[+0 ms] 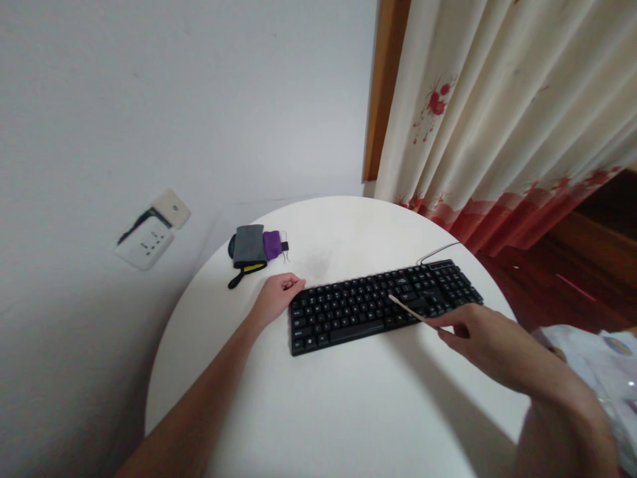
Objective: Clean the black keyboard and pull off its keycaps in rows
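Note:
A black keyboard [348,307] lies slightly slanted on the round white table [318,411]. At its upper left corner rests my left hand [279,295], fingers curled and pinching the keyboard's edge. My right hand [475,335] is over the right part of the keyboard, thumb and fingers closed on the end of a long cotton swab [409,309]. The swab points left, its pale tip over the keys right of the middle; whether the tip touches a key I cannot tell. Part of the number pad's lower edge is hidden behind my right hand.
Behind my left hand lie a folded grey cloth [249,245], a purple cloth [272,245] and a black binder clip [285,246]. The keyboard's cable [438,251] runs off the table's back right edge. A wall socket [146,243], a curtain [478,119] and a white plastic bag [592,362] surround the table.

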`<state>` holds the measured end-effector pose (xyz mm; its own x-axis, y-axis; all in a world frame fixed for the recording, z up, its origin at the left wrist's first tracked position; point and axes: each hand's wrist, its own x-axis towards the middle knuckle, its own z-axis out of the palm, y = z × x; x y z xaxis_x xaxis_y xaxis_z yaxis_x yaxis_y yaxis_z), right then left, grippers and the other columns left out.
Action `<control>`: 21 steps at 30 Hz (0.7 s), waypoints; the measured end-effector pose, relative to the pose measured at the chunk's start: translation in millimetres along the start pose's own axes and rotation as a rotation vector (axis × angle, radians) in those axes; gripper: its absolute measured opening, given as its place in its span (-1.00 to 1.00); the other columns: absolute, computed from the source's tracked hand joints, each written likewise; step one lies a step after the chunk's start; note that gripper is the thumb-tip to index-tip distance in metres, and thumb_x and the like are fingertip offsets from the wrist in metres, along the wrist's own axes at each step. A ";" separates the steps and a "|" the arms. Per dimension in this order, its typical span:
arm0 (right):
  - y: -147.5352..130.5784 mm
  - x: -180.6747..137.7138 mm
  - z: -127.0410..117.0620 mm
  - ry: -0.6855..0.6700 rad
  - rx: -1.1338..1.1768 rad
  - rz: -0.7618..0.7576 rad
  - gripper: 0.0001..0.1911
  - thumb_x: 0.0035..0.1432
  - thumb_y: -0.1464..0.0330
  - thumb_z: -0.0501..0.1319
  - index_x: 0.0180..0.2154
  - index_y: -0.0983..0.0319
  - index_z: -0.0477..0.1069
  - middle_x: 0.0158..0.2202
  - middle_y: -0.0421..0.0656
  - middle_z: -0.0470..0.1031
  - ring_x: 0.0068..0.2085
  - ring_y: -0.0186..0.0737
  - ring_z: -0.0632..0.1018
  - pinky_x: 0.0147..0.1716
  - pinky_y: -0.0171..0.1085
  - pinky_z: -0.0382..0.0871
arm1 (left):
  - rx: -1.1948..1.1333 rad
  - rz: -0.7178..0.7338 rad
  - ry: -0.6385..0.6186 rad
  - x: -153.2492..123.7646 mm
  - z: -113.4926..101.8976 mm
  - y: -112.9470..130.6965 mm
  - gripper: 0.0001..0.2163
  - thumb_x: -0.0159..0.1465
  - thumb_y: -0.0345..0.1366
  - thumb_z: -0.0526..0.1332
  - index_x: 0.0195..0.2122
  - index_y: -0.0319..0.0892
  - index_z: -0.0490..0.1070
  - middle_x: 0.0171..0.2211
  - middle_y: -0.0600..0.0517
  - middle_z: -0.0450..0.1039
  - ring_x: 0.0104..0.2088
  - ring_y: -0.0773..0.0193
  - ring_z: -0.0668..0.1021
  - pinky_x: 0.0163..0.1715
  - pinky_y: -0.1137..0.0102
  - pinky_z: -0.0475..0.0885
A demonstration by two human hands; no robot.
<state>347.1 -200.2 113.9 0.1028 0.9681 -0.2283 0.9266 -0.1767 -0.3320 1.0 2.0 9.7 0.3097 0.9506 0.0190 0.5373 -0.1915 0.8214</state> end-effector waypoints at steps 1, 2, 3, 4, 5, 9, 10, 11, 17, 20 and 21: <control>0.8 -1.7 -1.2 -0.009 0.003 -0.005 -0.70 0.18 0.30 0.17 -0.13 -0.03 0.63 -0.34 -0.19 0.65 -0.37 -0.18 0.60 -0.41 -0.30 0.28 | 0.001 0.000 0.000 0.2 0.1 -0.6 -0.69 0.19 -0.06 0.22 -0.50 -0.22 0.44 -0.60 0.09 0.39 -0.53 0.32 0.39 -0.48 0.42 0.17; 1.9 -3.2 -2.1 -0.015 0.002 -0.008 -0.70 0.17 0.30 0.18 -0.14 -0.02 0.64 -0.38 -0.20 0.64 -0.40 -0.20 0.58 -0.44 -0.31 0.25 | 0.002 -0.001 0.000 0.3 0.2 -1.1 -0.69 0.19 -0.06 0.22 -0.50 -0.22 0.44 -0.60 0.09 0.38 -0.54 0.33 0.38 -0.49 0.43 0.17; 3.6 -4.4 -2.6 -0.016 -0.002 -0.008 -0.71 0.17 0.29 0.18 -0.15 -0.02 0.64 -0.43 -0.21 0.61 -0.44 -0.22 0.56 -0.47 -0.32 0.23 | 0.001 -0.001 -0.001 0.4 0.3 -1.4 -0.69 0.19 -0.06 0.22 -0.50 -0.22 0.44 -0.61 0.10 0.37 -0.54 0.33 0.38 -0.49 0.43 0.16; 6.0 -5.2 -2.8 -0.014 -0.004 -0.007 -0.71 0.16 0.28 0.18 -0.15 -0.01 0.64 -0.48 -0.22 0.59 -0.47 -0.24 0.53 -0.51 -0.33 0.20 | 0.000 0.000 -0.001 0.5 0.3 -1.8 -0.69 0.19 -0.06 0.22 -0.50 -0.22 0.43 -0.61 0.10 0.36 -0.54 0.33 0.38 -0.50 0.43 0.16; 9.5 -5.7 -2.6 -0.011 -0.001 -0.005 -0.72 0.15 0.27 0.19 -0.16 0.00 0.65 -0.52 -0.23 0.56 -0.51 -0.26 0.50 -0.53 -0.34 0.18 | -0.002 0.001 -0.002 0.4 0.3 -2.0 -0.69 0.19 -0.06 0.22 -0.50 -0.22 0.43 -0.61 0.10 0.36 -0.54 0.33 0.37 -0.50 0.44 0.16; 30.6 -6.7 -0.2 -0.017 0.133 -0.037 -0.71 0.06 0.28 0.25 -0.18 0.10 0.67 -0.61 -0.25 0.49 -0.60 -0.34 0.40 -0.61 -0.37 0.14 | -0.010 0.006 -0.006 0.5 0.4 -3.2 -0.68 0.20 -0.05 0.22 -0.50 -0.22 0.44 -0.60 0.09 0.37 -0.53 0.33 0.38 -0.49 0.44 0.17; 35.7 -7.4 0.0 -0.016 0.175 -0.045 -0.71 0.05 0.28 0.26 -0.18 0.13 0.67 -0.61 -0.24 0.48 -0.60 -0.35 0.39 -0.62 -0.38 0.13 | -0.012 0.006 -0.007 0.6 0.5 -3.5 -0.68 0.19 -0.05 0.22 -0.50 -0.22 0.44 -0.59 0.09 0.38 -0.53 0.32 0.39 -0.49 0.44 0.17; 39.7 -8.3 -0.3 -0.020 0.206 -0.049 -0.70 0.05 0.28 0.26 -0.18 0.15 0.67 -0.62 -0.24 0.49 -0.61 -0.34 0.39 -0.63 -0.38 0.13 | -0.014 0.007 -0.007 0.8 0.5 -3.7 -0.68 0.19 -0.05 0.23 -0.50 -0.22 0.44 -0.59 0.09 0.38 -0.53 0.32 0.39 -0.49 0.44 0.17; 29.6 -7.7 -11.4 0.051 0.312 -0.036 -0.64 0.17 0.19 0.22 -0.11 0.21 0.64 -0.42 -0.14 0.63 -0.47 -0.24 0.51 -0.49 -0.34 0.32 | -0.009 0.001 -0.002 1.1 0.2 -3.2 -0.68 0.19 -0.05 0.23 -0.50 -0.22 0.44 -0.60 0.10 0.38 -0.54 0.33 0.38 -0.50 0.44 0.16; 14.0 6.9 -11.8 0.230 0.393 -0.008 -0.62 0.18 0.17 0.21 -0.12 0.25 0.64 -0.28 -0.07 0.67 -0.34 -0.13 0.59 -0.38 -0.29 0.40 | -0.003 0.006 -0.002 1.0 -0.3 -2.1 -0.68 0.20 -0.05 0.22 -0.50 -0.22 0.45 -0.60 0.09 0.39 -0.54 0.32 0.39 -0.49 0.43 0.17; 9.2 13.6 -9.3 0.298 0.405 0.011 -0.63 0.18 0.18 0.20 -0.16 0.26 0.65 -0.27 -0.06 0.67 -0.33 -0.11 0.60 -0.37 -0.28 0.40 | -0.001 0.007 0.000 1.0 -0.5 -1.5 -0.68 0.19 -0.05 0.23 -0.50 -0.22 0.45 -0.59 0.09 0.40 -0.54 0.32 0.40 -0.48 0.43 0.18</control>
<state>360.4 -187.0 116.2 0.2657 0.9639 0.0175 0.7159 -0.1851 -0.6733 0.1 3.4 8.7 0.3134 0.9493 0.0250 0.5342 -0.1980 0.8218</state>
